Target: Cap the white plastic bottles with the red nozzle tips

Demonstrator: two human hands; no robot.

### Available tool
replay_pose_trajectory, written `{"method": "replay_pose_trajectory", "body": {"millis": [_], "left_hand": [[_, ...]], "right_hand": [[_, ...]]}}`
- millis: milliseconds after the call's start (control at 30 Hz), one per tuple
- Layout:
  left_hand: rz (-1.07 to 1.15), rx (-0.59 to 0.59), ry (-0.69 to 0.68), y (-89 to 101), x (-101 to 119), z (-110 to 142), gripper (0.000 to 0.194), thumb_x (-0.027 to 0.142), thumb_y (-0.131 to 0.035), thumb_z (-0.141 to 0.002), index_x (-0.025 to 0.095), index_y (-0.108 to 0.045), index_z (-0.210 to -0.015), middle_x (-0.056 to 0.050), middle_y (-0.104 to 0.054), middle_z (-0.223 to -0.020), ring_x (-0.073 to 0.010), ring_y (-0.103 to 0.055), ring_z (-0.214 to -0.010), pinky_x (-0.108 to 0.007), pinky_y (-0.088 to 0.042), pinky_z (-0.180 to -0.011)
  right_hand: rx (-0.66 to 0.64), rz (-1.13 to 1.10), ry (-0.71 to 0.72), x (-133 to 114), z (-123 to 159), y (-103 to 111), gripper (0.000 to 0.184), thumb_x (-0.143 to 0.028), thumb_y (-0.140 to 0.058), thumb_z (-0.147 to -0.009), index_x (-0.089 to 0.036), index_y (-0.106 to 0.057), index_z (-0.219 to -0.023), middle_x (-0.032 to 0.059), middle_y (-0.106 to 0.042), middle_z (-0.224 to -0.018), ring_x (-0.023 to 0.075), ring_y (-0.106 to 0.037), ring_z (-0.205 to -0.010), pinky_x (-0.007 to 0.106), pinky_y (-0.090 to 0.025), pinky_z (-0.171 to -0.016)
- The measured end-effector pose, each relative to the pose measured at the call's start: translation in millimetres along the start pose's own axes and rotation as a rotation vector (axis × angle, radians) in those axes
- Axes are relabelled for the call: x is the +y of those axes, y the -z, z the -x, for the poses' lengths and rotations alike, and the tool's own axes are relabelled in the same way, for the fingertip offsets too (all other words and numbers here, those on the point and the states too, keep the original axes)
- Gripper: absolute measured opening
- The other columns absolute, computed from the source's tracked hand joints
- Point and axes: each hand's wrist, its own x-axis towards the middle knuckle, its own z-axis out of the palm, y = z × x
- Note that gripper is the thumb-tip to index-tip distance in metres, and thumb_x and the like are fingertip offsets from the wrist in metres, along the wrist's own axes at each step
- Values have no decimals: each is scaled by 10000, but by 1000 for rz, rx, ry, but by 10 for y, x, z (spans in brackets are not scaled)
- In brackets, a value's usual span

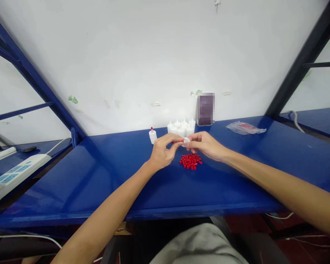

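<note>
Table (112, 176): blue, glossy top, bearing all items below.
Left hand (163, 150) and right hand (205, 145): meeting mid-table, above the near heap; both sets of fingers drawn narrow, right on a bottle, left on red at its end.
Bottle group (180, 128): far side, close-packed, upright; white, tapered nozzles, no red tops evident.
Cap heap (191, 161): near side, just below the hands; many small red pieces, loose; probably light, stiff, prone to roll.
Held bottle (186, 140): between the hands, largely hidden; judged light, thin-walled, squeezable; best gripped round the body, gently. White, tilted.
Capped bottle (153, 136): far left of the hands, upright; white, red-tipped.
Red cap (182, 141): at left fingertips, mostly covered; likely hard, smooth, best pinched by its sides.
</note>
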Motion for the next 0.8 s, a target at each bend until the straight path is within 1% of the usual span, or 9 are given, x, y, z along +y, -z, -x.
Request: {"method": "replay_pose_trajectory", "body": {"millis": [233,333,433,500,567,633,667,733,800], "left_hand": [[-21,-23,-88,1,17,29,65,167,-623,-896,170,-684,-917,-61,-733,-890,-146,-681,-825,-296,-561,-762],[-31,-62,-130,-13,8,37,75,164,-601,-908,169,-668,-942,-63,-724,-904,-145,-674,-845,-298,-556,-788],[-79,-42,-75,10,-55,7,112,180,-554,-937,167,-654,-985,-71,-712,-942,-144,-665,-872,-289,-545,-810],[-110,77,42,79,-156,-38,140,222,-524,-958,172,-644,-1007,-75,-706,-982,-145,-663,-900,-278,-543,-813],[-133,274,193,200,-306,-87,168,286,-515,-966,180,-629,-1027,-78,-698,-1043,-152,-661,-957,-263,-546,-803],[-152,422,295,350,-482,-122,200,338,-500,-969,186,-604,-1048,-85,-680,-1111,-164,-650,-1023,-261,-548,-799],[-154,444,329,425,-565,-133,209,352,-493,-968,187,-593,-1052,-86,-676,-1123,-165,-652,-1023,-264,-550,-799],[-152,419,373,546,-698,-144,214,350,-488,-965,185,-586,-1059,-84,-689,-1087,-164,-662,-996,-267,-550,-794],[-183,344,388,611,-770,-155,216,326,-497,-955,179,-605,-1071,-79,-707,-1031,-164,-672,-956,-268,-544,-781]], "right_hand": [[-72,-39,-33,-3,26,17,216,-352,-735,-737,-160,-662,-670,-10,-588,-594,91,-471,-513,268,-338,-522],[-93,50,-34,-65,24,54,212,-362,-732,-735,-165,-674,-688,-16,-575,-580,99,-486,-523,270,-365,-541],[-102,212,-43,-131,10,101,270,-439,-706,-765,-169,-695,-777,7,-620,-635,127,-538,-560,288,-406,-567],[-9,364,5,-138,-7,148,299,-473,-656,-805,-179,-692,-847,27,-650,-695,154,-568,-604,308,-425,-598],[192,551,98,-100,-31,223,267,-450,-609,-838,-188,-662,-835,46,-656,-767,181,-583,-677,330,-435,-652],[382,706,188,-33,-59,324,212,-398,-598,-832,-194,-608,-774,66,-631,-852,210,-582,-778,351,-436,-719],[409,739,208,3,-73,379,189,-381,-605,-816,-198,-588,-773,73,-608,-897,222,-577,-826,358,-437,-745],[393,732,193,63,-95,480,175,-369,-619,-785,-205,-559,-780,76,-575,-954,240,-560,-910,365,-432,-786],[358,701,149,101,-110,547,178,-367,-611,-778,-211,-526,-774,58,-555,-941,223,-540,-872,351,-422,-761]]}}
